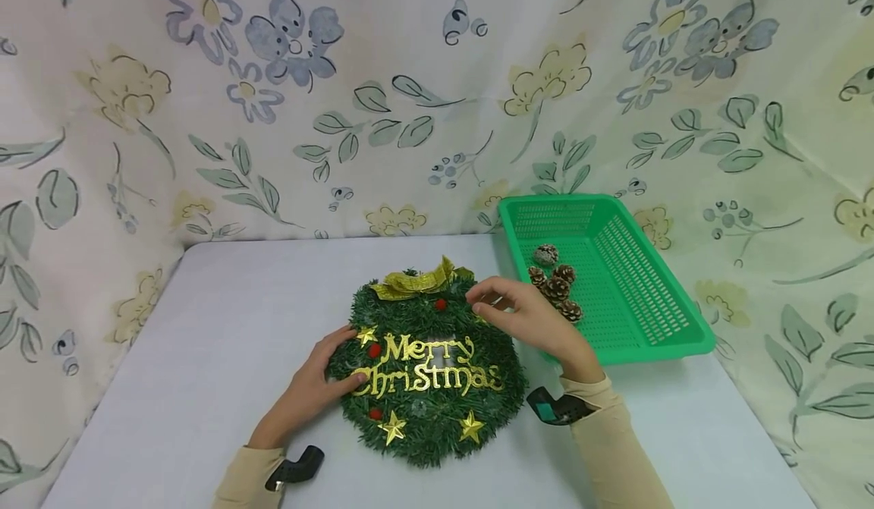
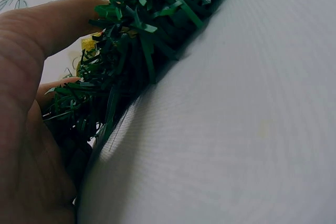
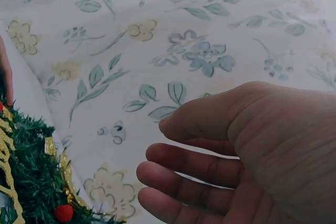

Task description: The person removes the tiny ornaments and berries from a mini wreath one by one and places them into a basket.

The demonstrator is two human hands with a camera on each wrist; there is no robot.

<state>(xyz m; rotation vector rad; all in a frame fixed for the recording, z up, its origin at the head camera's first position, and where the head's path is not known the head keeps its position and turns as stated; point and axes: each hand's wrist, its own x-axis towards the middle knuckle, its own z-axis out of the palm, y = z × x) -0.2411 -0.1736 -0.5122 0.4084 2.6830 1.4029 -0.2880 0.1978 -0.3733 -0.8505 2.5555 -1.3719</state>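
Observation:
A round green tinsel Christmas wreath (image 1: 410, 318) lies on the table, bearing gold "Merry Christmas" lettering (image 1: 426, 376), gold stars, red pompoms and a gold bow (image 1: 413, 284) at its far edge. My left hand (image 1: 317, 376) grips the wreath's left rim, thumb on top near the lettering; in the left wrist view the hand (image 2: 31, 77) is against the tinsel (image 2: 131, 40). Above the wreath's upper right part, my right hand (image 1: 529, 323) hovers with loosely bent fingers. The right wrist view shows nothing between that hand's fingers (image 3: 184, 182).
A green plastic basket (image 1: 628, 296) stands right of the wreath, close to the right forearm. Several pine cones (image 1: 556, 289) lie along its left side, one of them whitish (image 1: 545, 254). Floral cloth (image 1: 410, 114) hangs behind the white table (image 1: 225, 319).

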